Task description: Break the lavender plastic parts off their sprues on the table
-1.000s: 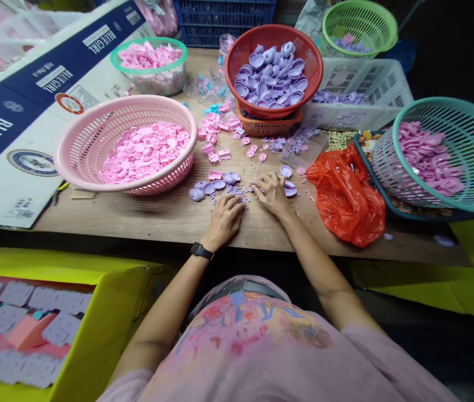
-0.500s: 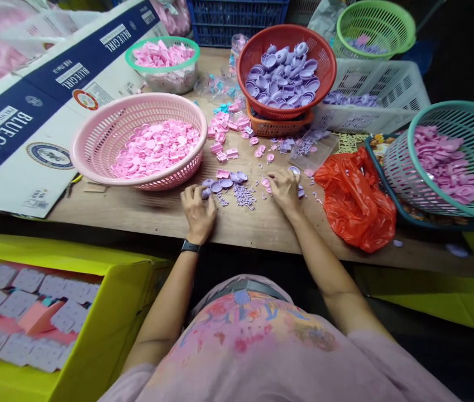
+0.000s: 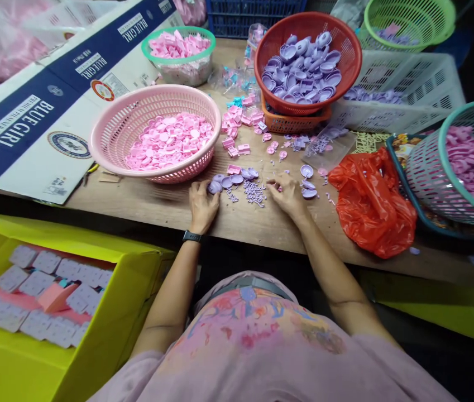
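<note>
My left hand [image 3: 201, 205] rests on the wooden table [image 3: 144, 198], its fingers closed on a round purple plastic piece [image 3: 215, 187] at the left end of a short row of such pieces. My right hand [image 3: 289, 194] lies a little to the right, fingers curled in a pinch over a scatter of small purple bits [image 3: 255, 193]; what it holds is hidden. More purple discs [image 3: 307, 184] lie just right of that hand. A black watch sits on my left wrist.
A pink basket [image 3: 106, 120] of pink pieces stands at the left, a red basket [image 3: 354, 58] of purple pieces behind. An orange-red plastic bag [image 3: 373, 206] and a teal basket [image 3: 450, 139] are at the right. A yellow box [image 3: 106, 318] sits below left.
My left hand moved left from the small purple bits to the row of round purple pieces and closed on one. My right hand stayed near the bits. The camera view shifted left.
</note>
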A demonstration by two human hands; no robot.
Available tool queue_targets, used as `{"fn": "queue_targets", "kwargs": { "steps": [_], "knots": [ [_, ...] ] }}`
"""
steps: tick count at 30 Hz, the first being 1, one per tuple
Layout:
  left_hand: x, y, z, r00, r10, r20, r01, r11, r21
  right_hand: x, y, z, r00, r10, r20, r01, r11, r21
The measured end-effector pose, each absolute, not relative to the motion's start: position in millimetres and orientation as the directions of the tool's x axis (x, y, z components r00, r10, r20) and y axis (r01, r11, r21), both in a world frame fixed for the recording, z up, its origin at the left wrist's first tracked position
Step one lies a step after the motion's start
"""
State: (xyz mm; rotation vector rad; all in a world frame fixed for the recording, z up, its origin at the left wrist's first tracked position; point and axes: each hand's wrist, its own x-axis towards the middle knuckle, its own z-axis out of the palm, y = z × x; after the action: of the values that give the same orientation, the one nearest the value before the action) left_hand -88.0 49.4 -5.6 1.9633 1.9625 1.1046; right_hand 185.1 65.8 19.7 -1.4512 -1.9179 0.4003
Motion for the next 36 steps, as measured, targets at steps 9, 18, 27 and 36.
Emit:
{"fn": "queue_targets", "kwargs": {
  "steps": [9,18,27,36],
  "knots": [
    [-82,29,1,-0.123,0.918,0.376,0.74,-0.168,0.651,160,21,14,-0.214,0.952,0.217,0.686,0.305,-0.66],
    [-85,24,0,-0.172,0.898,0.405,0.75,-0.147,0.645,166,16,8,-0.228,0.936,0.269,0.712,0.348,-0.609],
    [-68,-2,20,-0.283,0.932,0.226,0.408,-0.097,0.908,183,6,7,-0.173,0.957,0.234,0.71,0.286,-0.643],
    [-38,-12,23,-0.158,0.983,-0.089,-0.038,0.084,0.996,184,0,19,-0.261,0.95,0.173,0.838,0.312,-0.447]
  ]
}}
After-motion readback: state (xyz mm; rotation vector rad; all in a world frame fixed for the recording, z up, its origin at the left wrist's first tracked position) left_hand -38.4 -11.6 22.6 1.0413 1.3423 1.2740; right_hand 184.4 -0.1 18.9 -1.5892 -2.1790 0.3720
